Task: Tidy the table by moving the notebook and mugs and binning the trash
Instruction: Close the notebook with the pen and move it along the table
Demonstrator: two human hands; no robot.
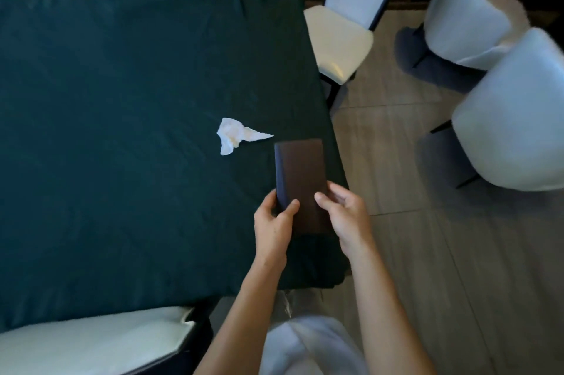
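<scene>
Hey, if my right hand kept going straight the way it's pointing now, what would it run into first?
Besides the notebook it grips, the right hand points forward-left, toward the crumpled tissue on the green tablecloth. Height is unclear, so it might pass above it.

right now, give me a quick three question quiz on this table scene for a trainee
1. True or false: only the left hand holds the brown notebook.
2. Where does the crumpled tissue lie? A) on the floor B) on the green tablecloth C) on a chair seat
3. Fill in: the number of mugs in view is ____.

Key: 1 false, the right hand grips it too. 2 B. 3 zero.
</scene>
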